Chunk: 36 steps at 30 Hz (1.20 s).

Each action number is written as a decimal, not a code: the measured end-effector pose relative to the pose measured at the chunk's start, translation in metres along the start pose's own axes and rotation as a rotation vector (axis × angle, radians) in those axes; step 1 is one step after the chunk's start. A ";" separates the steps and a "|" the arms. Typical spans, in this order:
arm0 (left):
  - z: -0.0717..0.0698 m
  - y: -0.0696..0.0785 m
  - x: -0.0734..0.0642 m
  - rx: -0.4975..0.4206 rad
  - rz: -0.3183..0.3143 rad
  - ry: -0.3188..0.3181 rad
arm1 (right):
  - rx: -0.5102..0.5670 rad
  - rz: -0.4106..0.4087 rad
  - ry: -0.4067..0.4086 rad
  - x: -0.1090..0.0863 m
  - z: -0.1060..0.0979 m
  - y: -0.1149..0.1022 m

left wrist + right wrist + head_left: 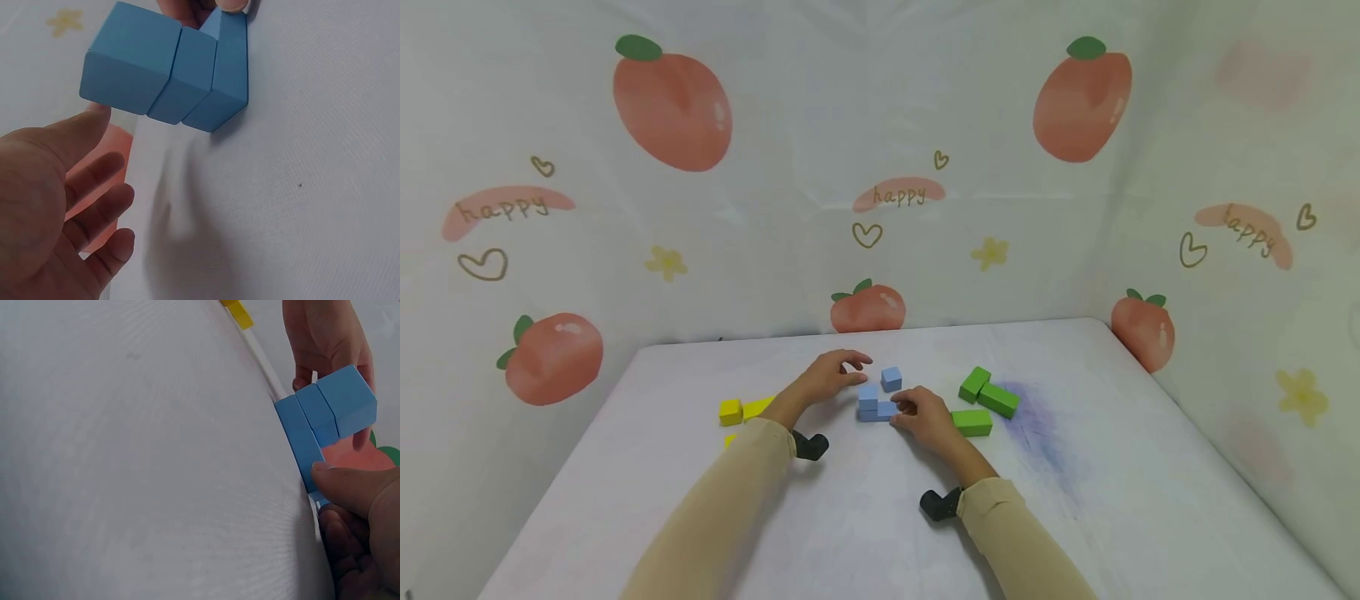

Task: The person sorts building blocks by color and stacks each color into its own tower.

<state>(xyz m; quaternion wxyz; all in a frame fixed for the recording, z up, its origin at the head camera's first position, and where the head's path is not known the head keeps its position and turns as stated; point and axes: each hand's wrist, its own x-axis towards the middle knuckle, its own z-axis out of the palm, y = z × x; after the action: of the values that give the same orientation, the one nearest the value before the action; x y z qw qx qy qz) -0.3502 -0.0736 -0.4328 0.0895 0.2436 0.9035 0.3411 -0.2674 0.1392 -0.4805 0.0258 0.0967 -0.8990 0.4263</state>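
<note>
Three pale blue blocks form a stack: a long block (886,411) lies at the bottom, a thin block (190,78) rests on its left end, and a thicker block (131,53) tops it. My right hand (925,419) pinches the long block's right end, thumb (344,485) on the near side and fingers partly hidden. Beside the stack, up and to the left, my left hand (829,377) holds nothing, its fingers loosely bent. Its thumb tip is close to the top block; I cannot tell whether they touch. A separate blue cube (891,379) sits behind the stack.
Several yellow blocks (730,412) lie at the left, partly covered by my left arm. To the right are three green blocks (972,422), close to my right hand. The white table (865,525) ends at a patterned cloth backdrop (775,250).
</note>
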 end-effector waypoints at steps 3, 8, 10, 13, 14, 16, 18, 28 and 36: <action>0.001 -0.001 0.001 -0.006 -0.005 -0.012 | 0.002 0.002 -0.006 0.000 0.000 -0.001; 0.002 -0.001 0.003 -0.019 0.006 -0.043 | 0.003 0.010 -0.014 0.000 -0.001 -0.004; 0.001 -0.001 0.004 -0.021 0.014 -0.062 | 0.003 0.006 -0.012 0.000 -0.001 -0.005; 0.000 -0.002 0.007 -0.013 0.032 -0.086 | 0.001 0.005 -0.014 0.000 -0.002 -0.006; 0.000 -0.002 0.007 -0.013 0.045 -0.094 | -0.003 0.001 -0.015 0.001 -0.002 -0.006; 0.000 -0.002 0.007 -0.008 0.078 -0.113 | -0.007 -0.004 -0.016 0.001 -0.001 -0.006; 0.000 -0.002 0.007 -0.001 0.115 -0.127 | -0.006 -0.003 -0.016 0.001 -0.001 -0.007; 0.004 -0.003 0.008 0.063 0.182 -0.142 | 0.009 -0.004 -0.020 0.000 0.000 -0.005; 0.008 -0.002 0.013 0.089 0.106 -0.134 | -0.007 -0.006 -0.013 0.001 0.001 0.000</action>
<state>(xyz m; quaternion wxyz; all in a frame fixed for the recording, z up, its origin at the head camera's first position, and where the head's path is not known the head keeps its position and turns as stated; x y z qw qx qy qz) -0.3594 -0.0633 -0.4401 0.1208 0.3170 0.8956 0.2876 -0.2682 0.1389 -0.4810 0.0216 0.1019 -0.9003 0.4226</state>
